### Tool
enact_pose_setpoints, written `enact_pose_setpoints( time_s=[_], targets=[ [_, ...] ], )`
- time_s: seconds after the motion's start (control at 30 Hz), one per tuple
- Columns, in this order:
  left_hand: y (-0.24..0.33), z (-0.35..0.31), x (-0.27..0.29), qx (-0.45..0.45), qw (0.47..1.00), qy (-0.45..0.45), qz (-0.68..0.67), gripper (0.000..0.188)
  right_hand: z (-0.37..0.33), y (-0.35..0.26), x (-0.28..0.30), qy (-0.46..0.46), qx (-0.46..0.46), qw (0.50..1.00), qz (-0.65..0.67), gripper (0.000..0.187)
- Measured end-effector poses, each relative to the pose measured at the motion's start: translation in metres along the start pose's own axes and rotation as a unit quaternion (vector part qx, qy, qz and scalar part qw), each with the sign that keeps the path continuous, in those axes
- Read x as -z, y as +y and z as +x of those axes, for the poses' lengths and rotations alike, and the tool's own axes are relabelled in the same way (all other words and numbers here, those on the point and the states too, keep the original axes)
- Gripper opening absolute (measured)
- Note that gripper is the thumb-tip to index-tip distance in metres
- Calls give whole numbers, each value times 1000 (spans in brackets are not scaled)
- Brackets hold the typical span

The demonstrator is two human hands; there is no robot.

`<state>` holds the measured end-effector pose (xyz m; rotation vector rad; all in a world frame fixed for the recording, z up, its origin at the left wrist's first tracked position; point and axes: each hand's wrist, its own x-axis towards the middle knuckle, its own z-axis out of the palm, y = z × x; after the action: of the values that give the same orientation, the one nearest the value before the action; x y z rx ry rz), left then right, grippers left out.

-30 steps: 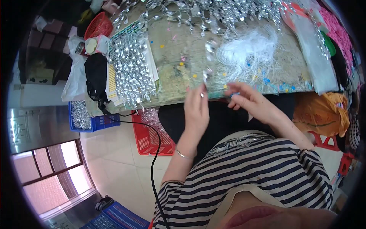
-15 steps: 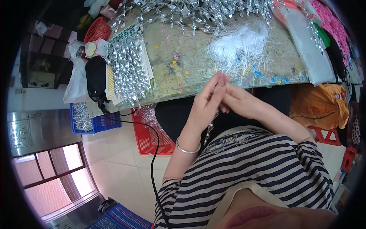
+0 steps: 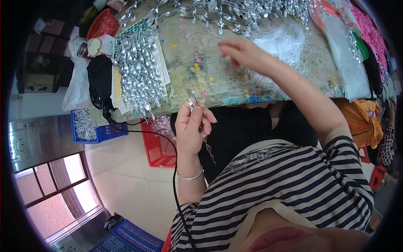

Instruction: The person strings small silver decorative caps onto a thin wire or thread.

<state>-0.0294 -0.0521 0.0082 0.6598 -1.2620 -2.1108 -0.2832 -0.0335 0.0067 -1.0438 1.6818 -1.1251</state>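
Observation:
My left hand (image 3: 194, 128) is closed at the table's near edge, pinching a strand of shiny silver beads (image 3: 192, 98) between thumb and fingers. One silver piece sticks up beyond the fingertips, and a thin beaded end (image 3: 210, 152) hangs below the hand over my dark lap. My right hand (image 3: 242, 53) is raised over the table, left of a heap of fine white thread (image 3: 281, 42). Its fingers are smeared by motion, so whether they hold anything cannot be made out. Twisted silver bead strands (image 3: 140, 73) lie in rows on cards to the left.
More silver strands (image 3: 235, 12) cover the table's far side. Clear plastic bags (image 3: 352, 63) lie at right, near an orange bag (image 3: 361, 122). A black pouch (image 3: 100, 82) and red basket (image 3: 102, 24) sit left. Blue (image 3: 111, 133) and red crates (image 3: 157, 147) stand below; a black cable (image 3: 175, 185) crosses before me.
My hands were together at the table's edge and are now apart. The left has moved left with the silver strand; the right has moved up and away over the table.

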Motion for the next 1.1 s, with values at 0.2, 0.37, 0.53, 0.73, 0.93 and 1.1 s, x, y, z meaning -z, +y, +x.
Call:
enact_pose_setpoints(
  time_s=[0.2,0.37,0.53,0.73,0.93,1.1],
  targets=[
    [27,8,0,-52,991,47,113,15,95,15,10,59,-29,997,-26,35],
    [9,-2,0,76,975,25,206,16,112,20,6,83,-68,994,30,23],
    [-11,-14,3,102,981,23,165,21,72,4,29,73,37,996,17,24],
    [-14,-4,-8,100,980,3,174,26,-34,-20,27,-26,71,996,40,20],
    [-16,-7,-42,48,989,-37,138,49,-119,-6,-11,-142,-27,986,85,14],
    [-20,-19,-52,106,963,-49,242,21,-147,4,-10,-116,-6,989,94,13]
  ],
)
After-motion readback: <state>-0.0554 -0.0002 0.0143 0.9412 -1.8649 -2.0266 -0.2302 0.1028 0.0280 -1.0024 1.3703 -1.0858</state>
